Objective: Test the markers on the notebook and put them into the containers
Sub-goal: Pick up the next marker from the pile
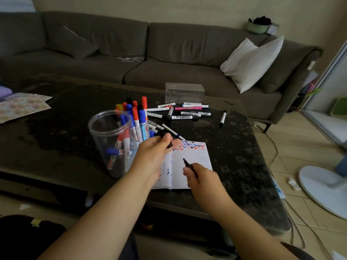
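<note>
An open white notebook [195,156] lies on the dark table, with rows of coloured zigzag marks along its top edge. My right hand [201,178] grips an uncapped black marker [188,164], tip pointing up over the right page. My left hand [153,153] pinches the black cap [168,142] above the notebook's left page. A clear round jar [110,139] with a few markers inside stands to the left. Behind it a smaller cup [143,131] is packed with upright red, blue and black markers. Several loose markers [180,111] lie further back.
A clear rectangular box [185,92] stands behind the loose markers. One single marker [222,119] lies apart on the right. Patterned paper [20,106] lies at the table's left edge. A grey sofa with a white pillow [251,62] sits behind; a fan base [323,188] stands on the floor right.
</note>
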